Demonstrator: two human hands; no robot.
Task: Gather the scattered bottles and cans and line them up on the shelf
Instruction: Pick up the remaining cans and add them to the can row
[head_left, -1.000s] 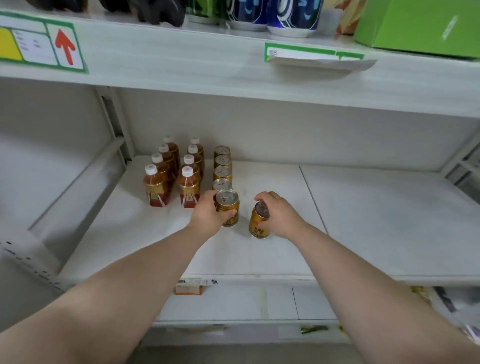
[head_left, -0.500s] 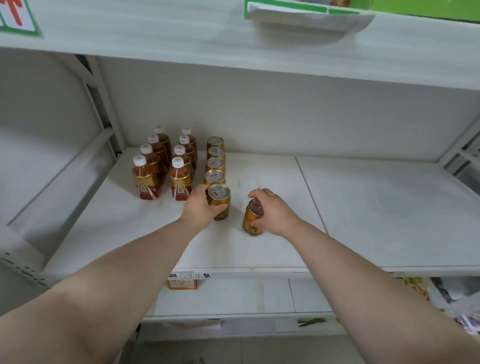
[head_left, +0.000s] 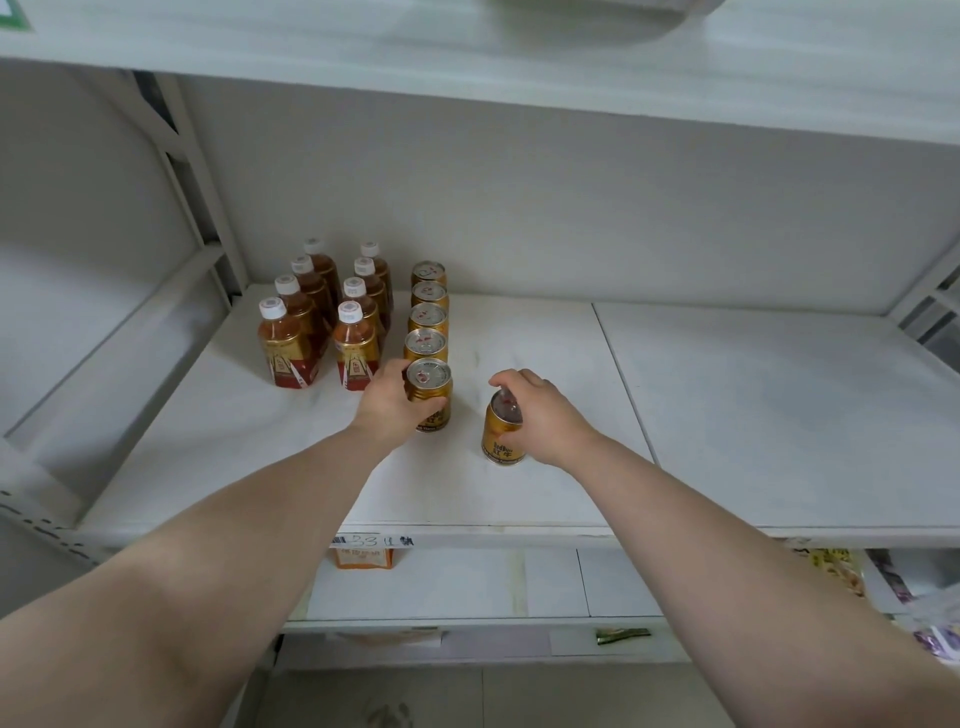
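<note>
On the white shelf (head_left: 571, 364) stand two rows of brown tea bottles (head_left: 283, 348) with white caps, at the left. Beside them runs a single file of gold cans (head_left: 427, 312) from the back wall forward. My left hand (head_left: 395, 410) is wrapped around the front can of that file (head_left: 429, 384), which stands upright. To its right, apart from the file, stands another gold can (head_left: 501, 436), tilted slightly. My right hand (head_left: 540, 415) grips it from the top and right side.
An upper shelf board (head_left: 467, 62) hangs low overhead. Shelf uprights (head_left: 192, 171) stand at the left. The right shelf panel (head_left: 779, 415) is bare. Below the shelf lip sit an orange price tag (head_left: 363, 557) and packets (head_left: 831, 571) at lower right.
The camera has tipped down, so the shelf looks higher in view. Both hands stay on their cans at almost the same spots; the right can has barely shifted.
</note>
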